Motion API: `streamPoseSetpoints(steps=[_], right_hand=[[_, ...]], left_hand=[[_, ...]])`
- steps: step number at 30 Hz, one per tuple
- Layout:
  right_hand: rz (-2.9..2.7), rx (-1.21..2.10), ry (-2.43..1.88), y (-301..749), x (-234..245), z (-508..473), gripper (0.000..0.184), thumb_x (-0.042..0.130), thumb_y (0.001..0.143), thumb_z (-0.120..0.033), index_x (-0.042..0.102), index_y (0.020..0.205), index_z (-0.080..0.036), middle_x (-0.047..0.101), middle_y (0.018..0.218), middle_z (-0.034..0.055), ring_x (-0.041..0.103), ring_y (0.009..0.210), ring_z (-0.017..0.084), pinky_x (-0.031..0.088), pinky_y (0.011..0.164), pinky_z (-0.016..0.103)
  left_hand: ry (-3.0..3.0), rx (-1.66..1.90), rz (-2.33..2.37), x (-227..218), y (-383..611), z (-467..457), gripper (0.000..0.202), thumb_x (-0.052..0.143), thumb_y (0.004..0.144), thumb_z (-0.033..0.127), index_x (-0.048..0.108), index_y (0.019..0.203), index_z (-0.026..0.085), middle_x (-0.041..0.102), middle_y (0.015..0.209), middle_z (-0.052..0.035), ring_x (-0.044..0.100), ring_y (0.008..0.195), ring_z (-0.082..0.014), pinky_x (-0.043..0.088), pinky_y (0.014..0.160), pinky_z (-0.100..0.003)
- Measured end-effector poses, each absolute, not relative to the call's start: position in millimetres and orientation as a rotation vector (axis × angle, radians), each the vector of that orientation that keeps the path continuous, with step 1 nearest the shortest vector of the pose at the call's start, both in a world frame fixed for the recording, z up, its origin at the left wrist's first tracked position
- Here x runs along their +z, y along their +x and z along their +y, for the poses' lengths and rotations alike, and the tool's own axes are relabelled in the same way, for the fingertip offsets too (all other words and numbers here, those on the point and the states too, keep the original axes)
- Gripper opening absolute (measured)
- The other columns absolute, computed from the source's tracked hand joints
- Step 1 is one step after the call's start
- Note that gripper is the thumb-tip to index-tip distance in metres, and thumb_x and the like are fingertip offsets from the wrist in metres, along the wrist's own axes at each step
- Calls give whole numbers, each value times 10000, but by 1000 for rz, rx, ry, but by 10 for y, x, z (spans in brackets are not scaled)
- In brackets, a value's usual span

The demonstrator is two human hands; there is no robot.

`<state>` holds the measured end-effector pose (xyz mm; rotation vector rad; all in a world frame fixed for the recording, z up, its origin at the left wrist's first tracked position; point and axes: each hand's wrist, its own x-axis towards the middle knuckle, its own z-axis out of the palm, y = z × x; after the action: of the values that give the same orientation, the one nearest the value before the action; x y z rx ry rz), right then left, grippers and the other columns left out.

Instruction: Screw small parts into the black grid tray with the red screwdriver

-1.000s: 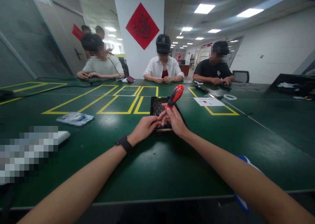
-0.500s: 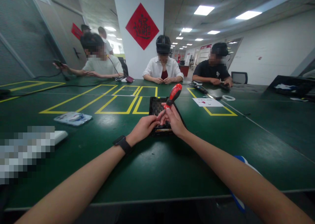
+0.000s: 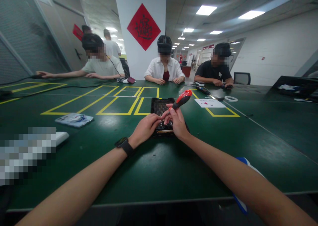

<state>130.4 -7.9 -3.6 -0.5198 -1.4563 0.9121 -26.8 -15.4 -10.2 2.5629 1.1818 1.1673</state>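
Note:
My right hand (image 3: pixel 177 122) is closed around a screwdriver with a red and black handle (image 3: pixel 183 99); the handle leans up and to the right, the tip points down toward my left fingers. My left hand (image 3: pixel 145 127), with a black watch on its wrist, has its fingers pinched together at the near left edge of a black tray-like device (image 3: pixel 159 107). What the left fingers pinch is too small to make out. Both hands meet over the device's near edge on the green table (image 3: pixel 154 166).
Yellow tape rectangles (image 3: pixel 116 103) mark the table beyond the device. A flat plastic packet (image 3: pixel 74 119) lies to the left, a white paper (image 3: pixel 210 103) and a tape ring (image 3: pixel 230 99) to the right. Three people sit at the far side; one stretches an arm left.
The screwdriver handle has tipped lower and further right. My left hand has closed in on the tip. The person at far left has stretched an arm out along the table.

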Motion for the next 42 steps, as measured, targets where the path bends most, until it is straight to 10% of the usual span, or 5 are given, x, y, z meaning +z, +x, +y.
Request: streamPoseSetpoints(steps=[6, 42], right_hand=[[-1359, 495, -808, 1462, -5, 90, 266, 486, 834, -376, 536, 1002, -176, 616, 862, 28, 585, 664, 113, 467, 687, 270], [-1217, 829, -620, 1390, 23, -8, 290, 480, 832, -438, 520, 909, -162, 628, 713, 0, 599, 505, 95, 437, 542, 231]], left_hand=[[2374, 1399, 1384, -225, -308, -32, 247, 399, 882, 255, 556, 1065, 197, 542, 1133, -70, 466, 1100, -193, 347, 986, -371], [2131, 1307, 1368, -237, -309, -9, 222, 591, 732, 244, 602, 946, 188, 650, 792, -2, 599, 788, -158, 435, 803, -321]])
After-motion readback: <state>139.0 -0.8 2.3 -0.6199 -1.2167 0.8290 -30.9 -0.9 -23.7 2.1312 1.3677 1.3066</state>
